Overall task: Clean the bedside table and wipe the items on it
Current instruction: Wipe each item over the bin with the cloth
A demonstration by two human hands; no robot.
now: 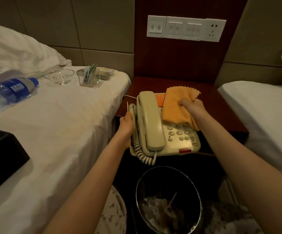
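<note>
Left hand gripping the beige telephone's left side, right hand clutching an orange cloth on its keypad, bin below the telephone

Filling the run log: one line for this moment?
left hand holds beige corded telephone | right hand presses orange microfibre cloth over keypad | stage: wiping
</note>
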